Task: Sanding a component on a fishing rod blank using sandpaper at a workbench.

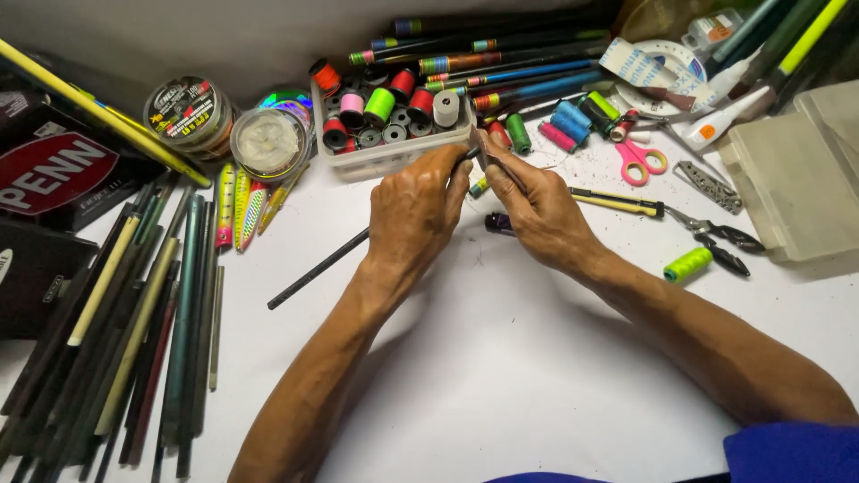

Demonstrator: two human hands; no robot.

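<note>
Head view: left hand [413, 210] closed around a thin black rod [315, 270] slanting low over the counter [501, 358], right hand [537, 210] pinching a small tool [483, 146] at its tip, close beside the spool tray [394, 159]. Could slip at that tip and nick a finger, or knock loose spools [687, 264] rolling.

My left hand [413, 215] covers the middle of the thin black rod [318, 268]; what my right hand [537, 210] pinches is too small to tell; the rod bundle [116, 358] runs off the bottom edge
</note>
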